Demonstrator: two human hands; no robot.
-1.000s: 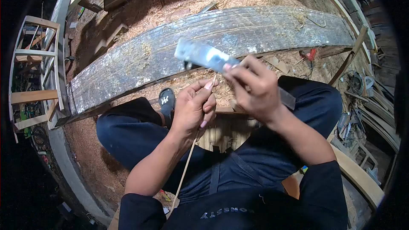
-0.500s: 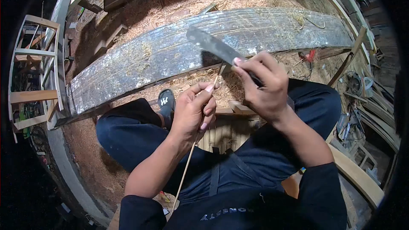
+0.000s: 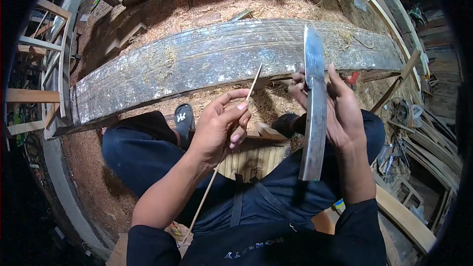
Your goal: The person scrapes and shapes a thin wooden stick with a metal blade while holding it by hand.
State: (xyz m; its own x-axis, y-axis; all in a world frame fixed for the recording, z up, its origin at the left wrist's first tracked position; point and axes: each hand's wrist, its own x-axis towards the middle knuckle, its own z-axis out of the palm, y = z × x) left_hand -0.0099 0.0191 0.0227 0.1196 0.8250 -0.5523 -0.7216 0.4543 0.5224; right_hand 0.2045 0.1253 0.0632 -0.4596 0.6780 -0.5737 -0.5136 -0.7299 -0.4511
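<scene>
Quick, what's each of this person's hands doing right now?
Left hand: closed, pinching a thin stick between thumb and fingers.
Right hand: holding a metal blade, fingers behind it, thumb off it.

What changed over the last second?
The right hand swung the bladed tool rightward, away from the thin stick, from slanting to nearly upright in view, palm turned up. Nothing let go. The left hand still holds the stick; the board lies as before.
</scene>
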